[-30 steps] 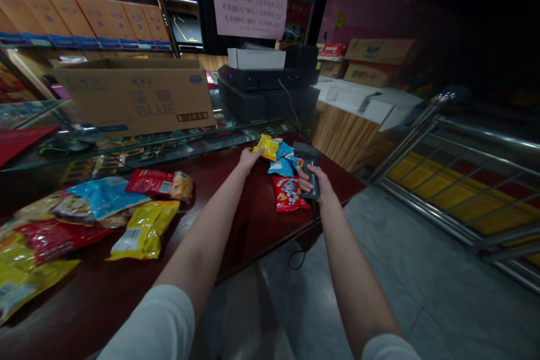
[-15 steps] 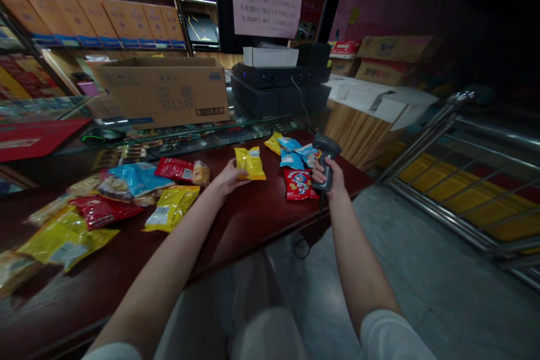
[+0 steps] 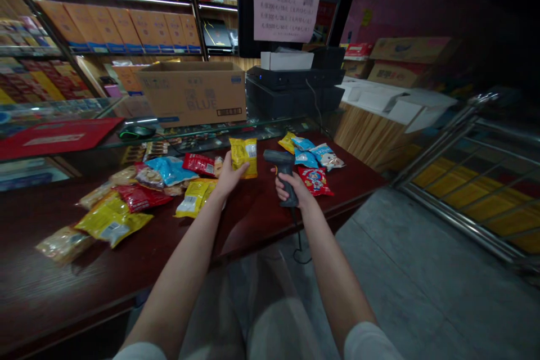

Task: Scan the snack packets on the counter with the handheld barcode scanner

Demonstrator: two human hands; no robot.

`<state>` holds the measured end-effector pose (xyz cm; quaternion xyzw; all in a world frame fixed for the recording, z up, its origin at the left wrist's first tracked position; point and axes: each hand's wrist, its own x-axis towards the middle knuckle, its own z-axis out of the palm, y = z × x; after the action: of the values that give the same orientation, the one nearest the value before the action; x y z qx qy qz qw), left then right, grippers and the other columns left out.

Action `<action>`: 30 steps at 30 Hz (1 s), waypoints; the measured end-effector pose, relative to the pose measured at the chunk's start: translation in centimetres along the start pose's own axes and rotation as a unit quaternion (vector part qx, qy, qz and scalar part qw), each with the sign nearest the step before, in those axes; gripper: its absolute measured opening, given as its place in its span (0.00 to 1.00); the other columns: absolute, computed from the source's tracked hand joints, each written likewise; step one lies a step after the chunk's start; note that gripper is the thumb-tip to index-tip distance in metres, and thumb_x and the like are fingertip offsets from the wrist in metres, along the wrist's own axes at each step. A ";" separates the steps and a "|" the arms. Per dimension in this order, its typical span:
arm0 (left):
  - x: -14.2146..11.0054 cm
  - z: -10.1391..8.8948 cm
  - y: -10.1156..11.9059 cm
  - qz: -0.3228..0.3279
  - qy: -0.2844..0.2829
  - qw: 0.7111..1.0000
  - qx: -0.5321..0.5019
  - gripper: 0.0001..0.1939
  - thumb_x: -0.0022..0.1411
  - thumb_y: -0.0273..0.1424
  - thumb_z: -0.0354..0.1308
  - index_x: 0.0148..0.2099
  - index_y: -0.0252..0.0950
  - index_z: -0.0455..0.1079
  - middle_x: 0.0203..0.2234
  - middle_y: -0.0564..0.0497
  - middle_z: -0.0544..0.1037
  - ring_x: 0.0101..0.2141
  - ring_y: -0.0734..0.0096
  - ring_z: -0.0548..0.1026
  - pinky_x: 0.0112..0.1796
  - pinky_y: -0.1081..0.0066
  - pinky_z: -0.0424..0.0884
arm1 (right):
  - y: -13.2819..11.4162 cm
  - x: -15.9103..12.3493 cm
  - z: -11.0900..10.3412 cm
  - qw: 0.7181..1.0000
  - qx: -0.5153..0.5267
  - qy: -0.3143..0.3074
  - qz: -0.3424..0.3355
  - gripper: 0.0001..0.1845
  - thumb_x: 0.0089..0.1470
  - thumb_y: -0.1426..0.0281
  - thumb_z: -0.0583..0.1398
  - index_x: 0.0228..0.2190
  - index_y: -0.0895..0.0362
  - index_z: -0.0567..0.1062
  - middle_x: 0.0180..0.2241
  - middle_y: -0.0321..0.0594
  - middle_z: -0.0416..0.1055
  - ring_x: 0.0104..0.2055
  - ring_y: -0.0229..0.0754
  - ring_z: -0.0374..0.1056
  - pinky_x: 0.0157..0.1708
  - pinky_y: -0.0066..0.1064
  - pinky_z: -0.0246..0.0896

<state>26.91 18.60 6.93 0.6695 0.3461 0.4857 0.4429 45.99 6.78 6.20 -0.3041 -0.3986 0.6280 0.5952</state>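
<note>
A yellow snack bag [image 3: 244,153] stands upright in my left hand [image 3: 230,178], its white barcode label facing me. My right hand [image 3: 291,188] grips a dark barcode scanner [image 3: 283,164] by the handle, its head pointing left toward that bag with a small gap between. Just right of the scanner lie a red snack bag [image 3: 314,180], several blue bags [image 3: 304,157] and another yellow bag [image 3: 287,142]. Left of my left hand is a loose pile: a yellow bag [image 3: 194,198], a red bag [image 3: 199,163], a blue bag [image 3: 171,170] and others.
The dark red table [image 3: 248,219] carries the snacks. Behind it, a cardboard box [image 3: 194,95] and a black cash register unit [image 3: 291,93] sit on a glass counter. A computer mouse [image 3: 137,132] lies by a red sheet [image 3: 59,136]. A metal railing [image 3: 464,191] stands at the right.
My left hand has lifted the yellow bag from the right-hand group and brought it left, turning its label toward me. My right hand has swung the scanner left toward it. The view has shifted left.
</note>
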 end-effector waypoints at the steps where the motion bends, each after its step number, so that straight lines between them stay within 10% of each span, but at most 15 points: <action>1: 0.1 -0.1 -0.2 0.006 0.003 1.000 0.014 0.26 0.56 0.32 0.63 0.55 0.36 0.61 0.51 0.43 0.77 0.50 0.60 0.77 0.50 0.59 0.74 | 0.1 0.0 -0.1 1.000 -0.001 0.001 0.004 0.22 0.51 0.62 0.66 0.45 0.57 0.68 0.19 0.23 0.62 0.12 0.28 0.51 0.12 0.23 0.47; 23: -0.2 -0.8 1.8 0.021 0.022 0.985 0.172 0.30 0.56 0.28 0.60 0.61 0.34 0.60 0.51 0.38 0.76 0.51 0.51 0.76 0.53 0.54 0.70 | 0.2 -0.7 -0.2 1.000 -0.017 -0.019 0.012 0.19 0.51 0.62 0.66 0.40 0.55 0.67 0.18 0.21 0.62 0.12 0.27 0.51 0.12 0.22 0.49; 30: -1.7 -1.3 3.8 -0.005 0.068 0.885 0.461 0.25 0.62 0.41 0.56 0.56 0.30 0.66 0.47 0.29 0.76 0.53 0.37 0.72 0.54 0.45 0.66 | 0.4 -0.7 -0.1 1.000 -0.017 0.001 0.021 0.23 0.51 0.61 0.66 0.44 0.55 0.66 0.18 0.21 0.62 0.11 0.28 0.51 0.11 0.22 0.48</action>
<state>25.28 16.04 10.09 0.7617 0.5638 0.3133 0.0617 45.91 6.16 5.75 -0.3229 -0.4017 0.6332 0.5775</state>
